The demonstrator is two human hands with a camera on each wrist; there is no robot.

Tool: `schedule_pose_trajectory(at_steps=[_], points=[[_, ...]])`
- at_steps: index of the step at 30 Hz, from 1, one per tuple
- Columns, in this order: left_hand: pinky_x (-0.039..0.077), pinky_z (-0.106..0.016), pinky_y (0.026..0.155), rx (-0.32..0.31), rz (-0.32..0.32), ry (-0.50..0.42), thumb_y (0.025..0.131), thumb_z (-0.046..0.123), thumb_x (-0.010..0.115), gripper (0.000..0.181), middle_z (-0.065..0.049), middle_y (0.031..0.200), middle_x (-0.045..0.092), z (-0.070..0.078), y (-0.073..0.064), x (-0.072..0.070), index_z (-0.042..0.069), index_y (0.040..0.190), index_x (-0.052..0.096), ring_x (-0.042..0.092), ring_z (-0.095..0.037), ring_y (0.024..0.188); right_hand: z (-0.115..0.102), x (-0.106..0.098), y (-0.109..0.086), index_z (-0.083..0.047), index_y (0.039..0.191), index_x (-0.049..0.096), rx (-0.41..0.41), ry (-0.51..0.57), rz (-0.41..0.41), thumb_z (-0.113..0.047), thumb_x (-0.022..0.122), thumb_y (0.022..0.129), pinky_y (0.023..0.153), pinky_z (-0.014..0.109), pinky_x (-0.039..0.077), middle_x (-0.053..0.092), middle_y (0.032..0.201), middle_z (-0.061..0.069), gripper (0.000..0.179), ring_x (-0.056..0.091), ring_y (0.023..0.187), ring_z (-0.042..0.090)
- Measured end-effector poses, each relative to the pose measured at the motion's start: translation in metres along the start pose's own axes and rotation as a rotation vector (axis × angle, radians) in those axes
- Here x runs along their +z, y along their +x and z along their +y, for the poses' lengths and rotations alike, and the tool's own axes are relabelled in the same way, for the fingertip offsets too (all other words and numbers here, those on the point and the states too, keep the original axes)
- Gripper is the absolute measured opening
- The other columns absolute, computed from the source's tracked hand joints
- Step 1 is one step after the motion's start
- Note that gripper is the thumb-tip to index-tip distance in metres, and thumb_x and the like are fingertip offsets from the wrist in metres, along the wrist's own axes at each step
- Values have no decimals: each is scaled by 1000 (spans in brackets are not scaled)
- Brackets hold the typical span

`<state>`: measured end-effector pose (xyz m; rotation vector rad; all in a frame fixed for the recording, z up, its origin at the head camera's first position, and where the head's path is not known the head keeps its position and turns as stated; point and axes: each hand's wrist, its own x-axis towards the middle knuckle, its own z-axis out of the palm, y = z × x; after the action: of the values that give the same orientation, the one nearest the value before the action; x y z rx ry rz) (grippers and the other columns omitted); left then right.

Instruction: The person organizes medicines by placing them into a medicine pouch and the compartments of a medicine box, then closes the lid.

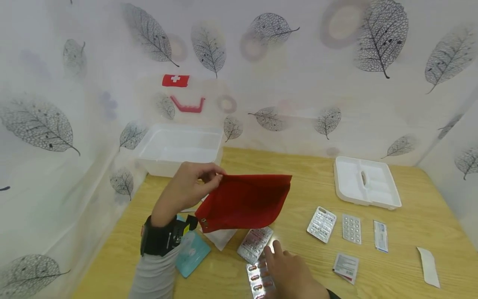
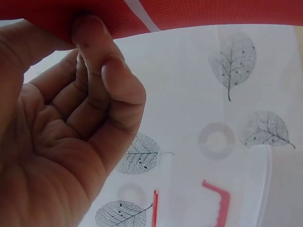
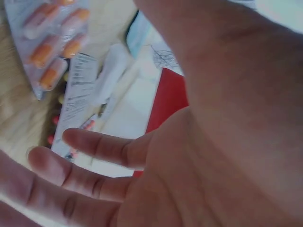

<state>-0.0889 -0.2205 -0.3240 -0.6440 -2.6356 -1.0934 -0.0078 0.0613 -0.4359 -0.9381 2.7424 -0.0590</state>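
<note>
My left hand (image 1: 190,187) pinches the upper left corner of a red fabric pouch (image 1: 246,203) between thumb and fingers, holding it above the table. In the left wrist view the fingertips press against the red cloth (image 2: 189,14). Below the pouch lies a silver blister pack (image 1: 256,244). Beside my right hand (image 1: 291,272) is a blister pack of orange capsules (image 1: 257,279). The fingers of that hand are spread and loosely bent, with nothing visible in them in the right wrist view. A teal packet (image 1: 193,254) lies near the left wrist, with white paper (image 1: 222,238) partly hidden under the pouch.
At the back left stands a white box (image 1: 183,161) with a red handle (image 1: 191,109) above it. A white divided tray (image 1: 351,182) sits at the back right. Blister packs (image 1: 322,224), sachets (image 1: 346,267) and a white strip (image 1: 428,266) lie on the right.
</note>
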Motion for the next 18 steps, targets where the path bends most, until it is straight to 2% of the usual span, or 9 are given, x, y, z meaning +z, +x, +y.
schedule_pose_trajectory(at_steps=[2, 9, 13, 18], points=[[56, -27, 66, -3, -4, -4, 96, 11, 68, 9, 7, 79, 71, 0, 1, 1, 12, 100, 76, 63, -7, 71, 1, 3, 0, -9, 116, 61, -7, -6, 4, -43, 93, 61, 48, 28, 45, 56, 97, 7, 72, 53, 64, 17], [55, -26, 67, 1, -11, -20, 96, 9, 67, 10, 6, 79, 71, -3, 4, 3, 11, 100, 77, 63, -7, 71, 6, 3, 2, -18, 107, 57, -55, 135, -57, -28, 92, 67, 50, 24, 41, 52, 93, 0, 54, 46, 64, 11], [56, -27, 68, -19, -20, -18, 96, 10, 67, 11, 5, 81, 72, -3, 4, 2, 11, 101, 77, 64, -7, 73, 4, 1, 3, -19, 105, 57, -73, 148, -61, -26, 91, 69, 48, 22, 40, 52, 94, -1, 50, 45, 64, 10], [56, -27, 68, -38, -28, -22, 96, 11, 67, 11, 5, 81, 72, -3, 2, 2, 11, 101, 76, 64, -9, 73, 2, 3, 6, -16, 107, 57, -51, 111, -105, -22, 91, 66, 49, 24, 42, 53, 97, 2, 53, 46, 63, 11]])
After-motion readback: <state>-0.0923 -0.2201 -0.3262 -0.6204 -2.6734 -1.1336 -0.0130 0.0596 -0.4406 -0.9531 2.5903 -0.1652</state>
